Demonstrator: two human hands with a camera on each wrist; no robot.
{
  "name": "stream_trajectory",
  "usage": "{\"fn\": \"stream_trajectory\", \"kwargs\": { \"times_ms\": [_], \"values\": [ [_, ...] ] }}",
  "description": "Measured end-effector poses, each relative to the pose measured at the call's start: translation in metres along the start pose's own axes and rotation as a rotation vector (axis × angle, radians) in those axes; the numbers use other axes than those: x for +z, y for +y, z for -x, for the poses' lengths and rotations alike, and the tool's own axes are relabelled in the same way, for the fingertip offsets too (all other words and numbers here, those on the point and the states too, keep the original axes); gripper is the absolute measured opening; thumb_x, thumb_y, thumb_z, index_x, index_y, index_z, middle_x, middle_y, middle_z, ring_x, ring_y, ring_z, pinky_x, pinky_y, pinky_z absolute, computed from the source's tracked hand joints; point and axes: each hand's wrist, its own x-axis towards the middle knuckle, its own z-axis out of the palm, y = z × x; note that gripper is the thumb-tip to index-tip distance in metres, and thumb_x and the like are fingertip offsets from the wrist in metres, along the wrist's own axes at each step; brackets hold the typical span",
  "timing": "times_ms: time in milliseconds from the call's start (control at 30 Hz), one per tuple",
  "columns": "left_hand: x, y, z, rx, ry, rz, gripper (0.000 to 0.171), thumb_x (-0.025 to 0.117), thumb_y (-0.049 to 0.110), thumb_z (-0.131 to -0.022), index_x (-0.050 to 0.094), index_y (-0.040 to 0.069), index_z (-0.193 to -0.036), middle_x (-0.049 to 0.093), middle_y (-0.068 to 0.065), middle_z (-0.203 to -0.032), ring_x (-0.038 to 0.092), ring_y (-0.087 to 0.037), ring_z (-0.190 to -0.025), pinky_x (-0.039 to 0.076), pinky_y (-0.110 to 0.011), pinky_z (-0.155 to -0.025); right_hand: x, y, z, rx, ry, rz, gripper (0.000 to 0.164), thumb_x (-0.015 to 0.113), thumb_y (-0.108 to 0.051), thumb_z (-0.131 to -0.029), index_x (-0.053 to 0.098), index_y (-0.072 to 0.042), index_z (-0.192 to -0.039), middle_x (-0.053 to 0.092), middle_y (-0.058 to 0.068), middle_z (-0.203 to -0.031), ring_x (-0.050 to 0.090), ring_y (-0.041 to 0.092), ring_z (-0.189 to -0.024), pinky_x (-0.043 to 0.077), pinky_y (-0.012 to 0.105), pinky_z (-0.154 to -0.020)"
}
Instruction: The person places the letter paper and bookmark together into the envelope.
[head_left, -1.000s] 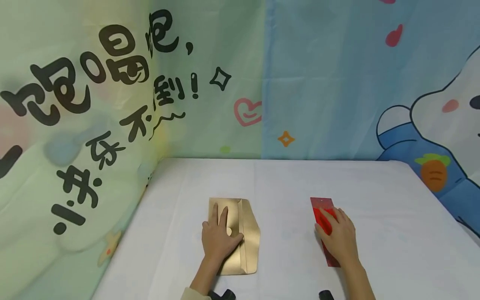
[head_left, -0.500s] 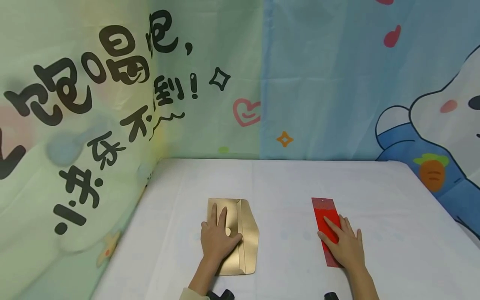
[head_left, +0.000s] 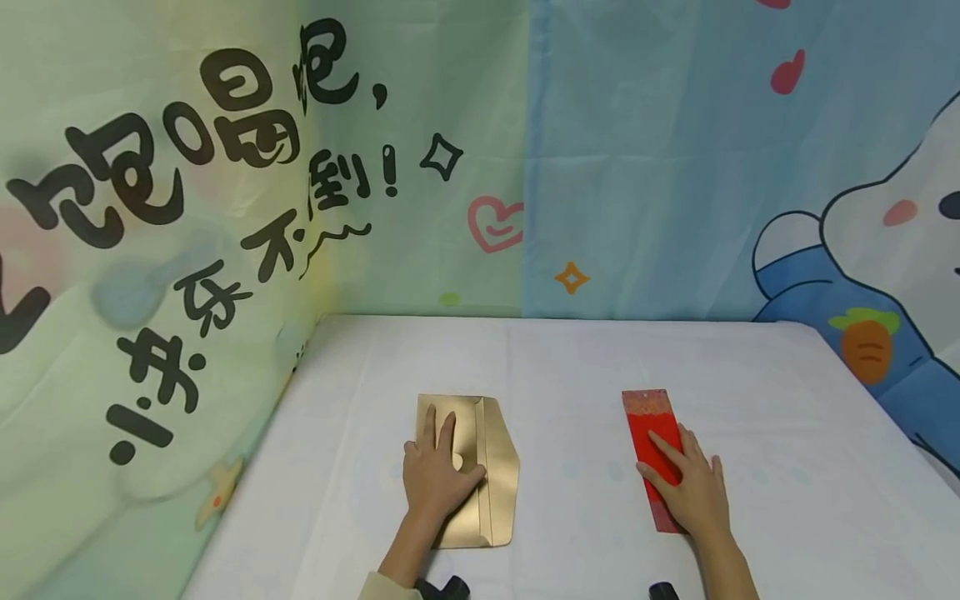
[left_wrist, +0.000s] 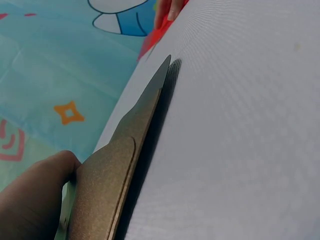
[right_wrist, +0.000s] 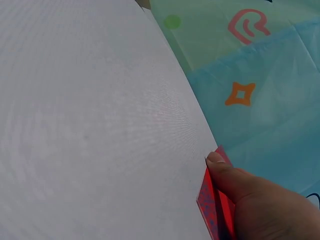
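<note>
In the head view, a gold envelope [head_left: 471, 521] lies on the white table with its flap spread to the right. My left hand [head_left: 437, 477] rests flat on it, fingers pointing away and thumb out to the side. The left wrist view shows the envelope [left_wrist: 102, 185] edge-on, its pointed flap raised off the cloth. A long, narrow red packet [head_left: 651, 429], with a duller strip at each end, lies to the right. Across its lower right side my right hand [head_left: 693, 492] rests with spread, straight fingers. In the right wrist view the thumb [right_wrist: 225, 172] lies along the packet [right_wrist: 207, 200].
White cloth covers the table [head_left: 570, 458], and a stretch of it separates the envelope from the packet. Printed curtains [head_left: 630, 208] stand along the back and left edges. Black wrist straps [head_left: 450, 587] show at the bottom of the head view.
My right hand has slid toward me and right along the red packet, uncovering more of its upper part. The packet's far end has shifted slightly. My left hand and the gold envelope stay put.
</note>
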Motion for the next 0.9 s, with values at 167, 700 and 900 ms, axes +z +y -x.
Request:
{"fn": "stream_trajectory", "kwargs": {
  "times_ms": [167,700,900],
  "values": [
    [0.002,-0.002,-0.001,0.006,0.02,-0.006,0.087,0.064,0.057,-0.061,0.044,0.021,-0.138,0.027,-0.008,-0.149,0.035,-0.025,-0.068,0.029,-0.028,-0.053,0.001,0.0,-0.003,-0.028,0.036,-0.04,0.063,0.069,-0.038,-0.079,0.053,-0.005,-0.13,0.03,0.029,-0.14,0.032,0.048,-0.122,0.016,0.064,-0.098],
    [0.004,-0.002,0.0,0.015,0.017,0.003,0.087,0.063,0.056,-0.061,0.044,0.021,-0.138,0.024,-0.006,-0.15,0.038,-0.025,-0.07,0.031,-0.028,-0.057,-0.014,-0.013,-0.005,0.117,-0.08,-0.157,0.063,0.072,-0.023,-0.078,0.048,-0.008,-0.135,0.038,0.029,-0.135,0.038,0.046,-0.112,0.036,0.061,-0.084],
    [0.001,-0.003,0.0,0.006,0.011,0.019,0.086,0.063,0.055,-0.061,0.044,0.021,-0.138,0.023,-0.005,-0.151,0.037,-0.025,-0.069,0.03,-0.028,-0.056,-0.028,-0.021,-0.01,0.207,-0.178,-0.302,0.06,0.066,-0.03,-0.084,0.046,-0.013,-0.137,0.042,0.025,-0.132,0.031,0.047,-0.123,0.025,0.062,-0.095]
  ]
}}
